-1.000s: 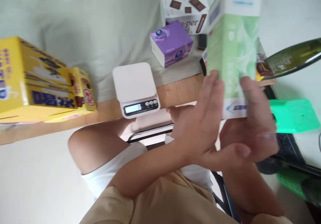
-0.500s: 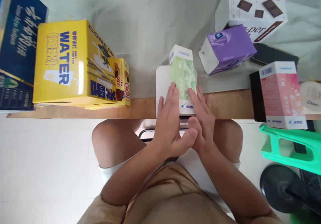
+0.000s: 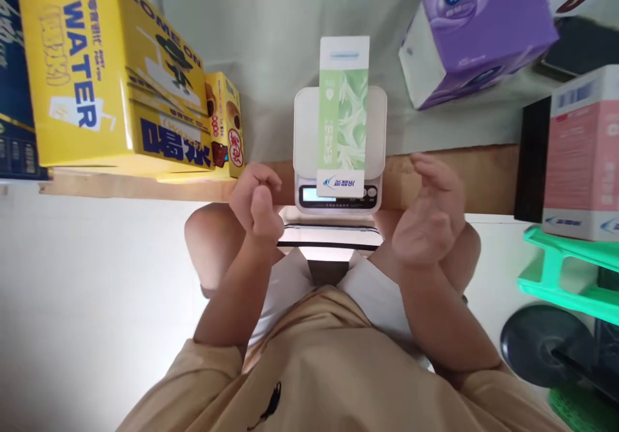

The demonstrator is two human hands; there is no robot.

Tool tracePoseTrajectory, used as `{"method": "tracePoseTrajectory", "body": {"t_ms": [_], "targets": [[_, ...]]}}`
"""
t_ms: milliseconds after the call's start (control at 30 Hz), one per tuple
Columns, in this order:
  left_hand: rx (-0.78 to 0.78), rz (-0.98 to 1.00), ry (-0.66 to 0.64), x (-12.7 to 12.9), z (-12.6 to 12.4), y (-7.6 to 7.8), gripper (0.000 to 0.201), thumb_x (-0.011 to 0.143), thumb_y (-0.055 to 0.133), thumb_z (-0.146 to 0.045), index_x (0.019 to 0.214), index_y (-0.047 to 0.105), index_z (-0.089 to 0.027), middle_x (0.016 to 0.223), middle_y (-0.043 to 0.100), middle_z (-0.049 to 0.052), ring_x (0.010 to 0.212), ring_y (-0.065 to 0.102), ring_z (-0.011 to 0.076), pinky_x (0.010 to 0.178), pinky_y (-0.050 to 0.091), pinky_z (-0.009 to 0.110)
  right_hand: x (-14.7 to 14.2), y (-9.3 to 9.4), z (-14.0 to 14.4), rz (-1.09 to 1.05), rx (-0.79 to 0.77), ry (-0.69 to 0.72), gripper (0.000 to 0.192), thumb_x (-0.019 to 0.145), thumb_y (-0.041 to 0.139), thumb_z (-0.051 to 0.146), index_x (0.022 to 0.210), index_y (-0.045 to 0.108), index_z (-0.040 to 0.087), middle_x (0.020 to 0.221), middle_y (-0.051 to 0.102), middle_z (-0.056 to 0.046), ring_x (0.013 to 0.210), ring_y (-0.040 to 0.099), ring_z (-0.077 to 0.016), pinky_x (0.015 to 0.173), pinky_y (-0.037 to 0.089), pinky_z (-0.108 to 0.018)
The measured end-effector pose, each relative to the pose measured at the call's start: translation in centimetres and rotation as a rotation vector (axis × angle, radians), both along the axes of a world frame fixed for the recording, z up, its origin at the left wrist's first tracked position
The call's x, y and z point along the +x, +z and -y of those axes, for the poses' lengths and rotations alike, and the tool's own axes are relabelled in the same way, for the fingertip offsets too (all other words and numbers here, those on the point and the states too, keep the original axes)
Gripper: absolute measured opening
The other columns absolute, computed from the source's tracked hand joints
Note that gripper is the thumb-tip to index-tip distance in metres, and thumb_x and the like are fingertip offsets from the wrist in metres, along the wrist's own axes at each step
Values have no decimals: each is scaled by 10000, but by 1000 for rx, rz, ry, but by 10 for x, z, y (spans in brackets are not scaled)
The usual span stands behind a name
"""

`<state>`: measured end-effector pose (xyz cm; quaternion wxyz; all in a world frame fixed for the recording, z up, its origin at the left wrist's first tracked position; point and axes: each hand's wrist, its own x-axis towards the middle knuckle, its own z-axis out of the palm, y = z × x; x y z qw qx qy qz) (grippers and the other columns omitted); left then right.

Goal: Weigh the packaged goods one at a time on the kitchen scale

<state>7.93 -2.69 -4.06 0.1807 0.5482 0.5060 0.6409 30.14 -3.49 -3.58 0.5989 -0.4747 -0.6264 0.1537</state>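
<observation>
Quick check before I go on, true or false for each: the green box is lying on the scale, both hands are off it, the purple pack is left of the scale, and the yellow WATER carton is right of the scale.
1. The green box lies on the white scale. True.
2. Both hands are off the box. True: the left hand and the right hand are held either side of the scale, touching neither.
3. The purple pack is left of the scale. False: it sits to the upper right.
4. The yellow WATER carton is right of the scale. False: it stands on the left.
</observation>
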Motion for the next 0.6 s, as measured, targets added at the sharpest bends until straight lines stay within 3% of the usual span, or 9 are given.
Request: {"method": "tracePoseTrajectory", "body": {"t_ms": [67, 133, 333, 467, 600], "targets": [[-33, -8, 35, -4, -3, -3, 618, 1073, 531, -576, 583, 448, -208, 510, 358, -18, 471, 332, 114, 496, 273, 345, 4, -5, 0, -20, -58, -88, 536, 1079, 232, 582, 1246, 652, 294, 1115, 663, -117, 1122, 716, -288, 1025, 612, -566], [-56, -14, 65, -4, -6, -5, 685, 1057, 545, -612, 544, 339, -209, 484, 254, -25, 451, 258, 109, 482, 190, 352, 4, -5, 1, -2, -138, -133, 539, 1064, 260, 666, 1145, 642, 294, 1047, 642, -111, 1058, 708, -287, 986, 620, -566], [-125, -92, 120, 6, -7, -9, 738, 1042, 511, -701, 541, 271, -215, 504, 250, -19, 470, 292, 111, 513, 169, 368, 3, -3, 0, -122, -191, -33, 471, 1062, 324, 658, 1140, 632, 310, 1053, 631, -80, 1025, 702, -272, 942, 598, -534], [-145, -219, 160, 6, -5, -12, 758, 1055, 433, -767, 570, 235, -219, 524, 239, -21, 495, 304, 97, 534, 209, 364, 4, -4, -1, -207, -138, 48, 371, 1050, 463, 554, 1140, 694, 278, 1052, 669, -72, 1019, 688, -242, 900, 573, -463], [-89, -212, 131, 6, -7, -15, 729, 1087, 449, -724, 570, 278, -239, 516, 243, -24, 478, 320, 96, 516, 199, 384, 0, -3, -2, -252, -163, 110, 290, 1042, 512, 465, 1147, 719, 291, 1103, 671, -63, 1082, 673, -226, 986, 553, -445]]}}
